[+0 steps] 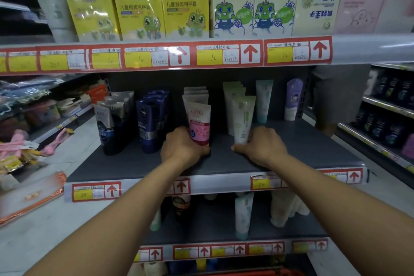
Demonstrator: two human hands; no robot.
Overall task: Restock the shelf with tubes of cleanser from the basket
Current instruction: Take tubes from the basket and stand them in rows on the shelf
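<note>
On the grey middle shelf (302, 154), my left hand (182, 147) grips the base of a pink and white cleanser tube (199, 123) that stands upright at the front of a row of like tubes. My right hand (262, 144) holds the bottom of a white and green tube (242, 117), also upright, ahead of its own row. Both forearms reach in from below. Only a red strip of the basket (257, 273) shows at the bottom edge.
Dark blue tubes (152, 116) and silver-blue tubes (112, 119) stand left of my hands. A pale teal tube (264, 99) and a purple bottle (293, 98) stand to the right. Boxed creams fill the shelf above; more tubes sit on the shelf below. Side shelves flank both sides.
</note>
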